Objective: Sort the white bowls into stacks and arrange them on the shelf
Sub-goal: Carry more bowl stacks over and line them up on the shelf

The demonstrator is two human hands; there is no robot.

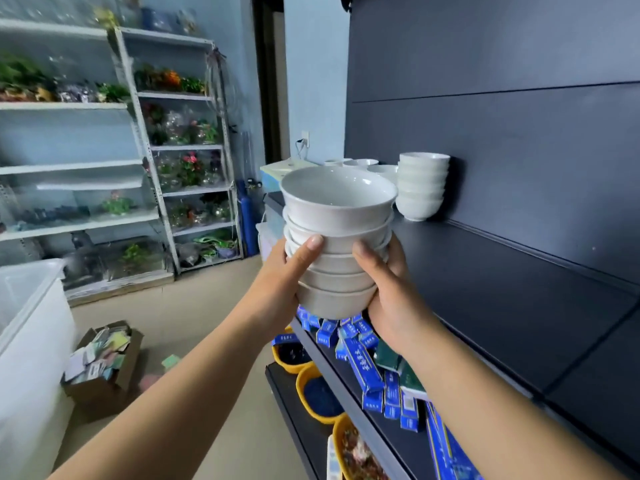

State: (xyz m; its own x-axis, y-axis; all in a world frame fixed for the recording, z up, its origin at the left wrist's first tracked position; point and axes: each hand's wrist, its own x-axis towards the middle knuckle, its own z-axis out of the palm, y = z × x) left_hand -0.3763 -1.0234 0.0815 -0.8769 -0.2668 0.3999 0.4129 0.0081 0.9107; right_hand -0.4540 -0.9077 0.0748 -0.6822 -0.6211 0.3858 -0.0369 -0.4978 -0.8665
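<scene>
I hold a stack of several white bowls in the air at the front edge of the dark shelf. My left hand grips its left side, thumb across the middle bowls. My right hand grips the right side and lower bowls. Another stack of white bowls stands on the shelf against the back panel, farther along. Behind the held stack, a few loose white bowls sit at the shelf's far end.
Blue boxes lie on the lower shelf under my hands, with yellow tubs below. A white bin stands at left, a cardboard box on the floor, and white racks of plants behind.
</scene>
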